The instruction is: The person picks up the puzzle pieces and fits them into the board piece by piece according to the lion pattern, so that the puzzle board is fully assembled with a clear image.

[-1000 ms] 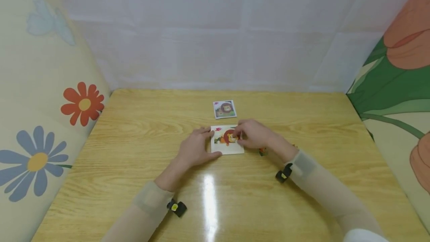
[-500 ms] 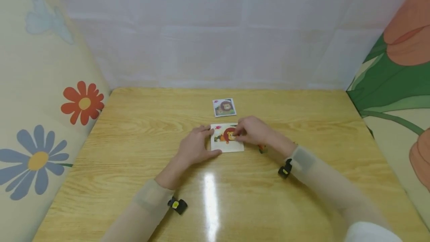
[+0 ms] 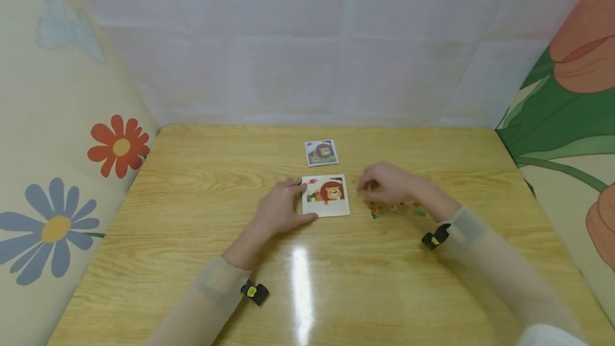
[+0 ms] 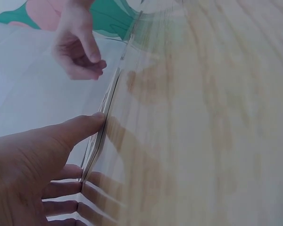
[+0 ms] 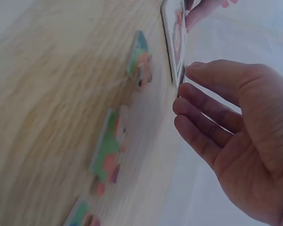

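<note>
White puzzle board (image 3: pixel 332 209), frame centre: top looks filled, bottom bare. Your left hand (image 3: pixel 277 210) grips its edge; your right hand (image 3: pixel 388 182), loosely curled, holds nothing, near unplaced pieces (image 5: pixel 104 157).

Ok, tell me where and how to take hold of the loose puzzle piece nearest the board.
Pinch the loose puzzle piece by two opposite edges, probably best from above with the right hand, which hovers close by. It lies flat and thin on the table, so its rim offers the grip, and a gap separates it from the next piece, likely leaving fingertip room.
</note>
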Motion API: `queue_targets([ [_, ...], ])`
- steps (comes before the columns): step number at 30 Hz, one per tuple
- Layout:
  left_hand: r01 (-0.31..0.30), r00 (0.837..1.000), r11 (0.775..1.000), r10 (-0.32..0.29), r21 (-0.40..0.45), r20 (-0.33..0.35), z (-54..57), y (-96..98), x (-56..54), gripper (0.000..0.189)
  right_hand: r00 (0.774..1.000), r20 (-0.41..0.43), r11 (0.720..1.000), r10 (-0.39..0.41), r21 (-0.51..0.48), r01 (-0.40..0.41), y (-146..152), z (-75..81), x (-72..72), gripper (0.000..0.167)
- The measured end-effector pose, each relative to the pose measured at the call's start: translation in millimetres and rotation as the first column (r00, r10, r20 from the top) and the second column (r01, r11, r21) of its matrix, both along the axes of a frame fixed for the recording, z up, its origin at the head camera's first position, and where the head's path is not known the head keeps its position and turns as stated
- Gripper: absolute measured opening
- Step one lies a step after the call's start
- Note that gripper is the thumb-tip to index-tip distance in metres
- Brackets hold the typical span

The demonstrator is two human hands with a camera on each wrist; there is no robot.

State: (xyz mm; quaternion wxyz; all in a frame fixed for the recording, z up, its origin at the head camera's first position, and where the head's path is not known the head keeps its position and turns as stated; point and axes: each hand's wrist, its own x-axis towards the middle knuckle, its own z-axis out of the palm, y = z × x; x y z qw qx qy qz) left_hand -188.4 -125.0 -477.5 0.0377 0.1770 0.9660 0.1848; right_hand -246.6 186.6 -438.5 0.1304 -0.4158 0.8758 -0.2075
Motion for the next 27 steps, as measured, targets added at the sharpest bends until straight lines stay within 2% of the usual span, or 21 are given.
queue_targets([
  [5,0.001,1.0,1.0,-0.001,0.002,0.004,-0.5,0.6,-0.9,0.086,0.999,-0.027,0.997,0.022,0.07,-0.02,13,-1.0,11.4,0.014],
  [10,0.007,1.0,1.0,-0.007,0.005,0.006,-0.3,0.6,-1.5,0.086,0.997,-0.07,0.992,0.029,0.127,-0.02,22,-4.2,20.6,0.025],
  [17,0.002,1.0,1.0,-0.002,0.007,-0.006,1.0,0.2,-1.2,0.086,0.984,-0.16,0.992,0.077,0.107,-0.06,26,-7.2,26.9,0.032],
  [22,0.0,1.0,1.0,0.0,0.007,-0.007,0.1,0.2,-1.6,0.086,0.986,-0.152,0.994,0.065,0.094,-0.051,25,-9.0,28.5,0.028],
  [27,0.0,1.0,1.0,0.0,0.007,-0.001,-0.7,-0.3,-1.0,0.086,0.987,-0.135,0.995,0.085,0.071,-0.076,24,-10.0,30.0,0.024],
])
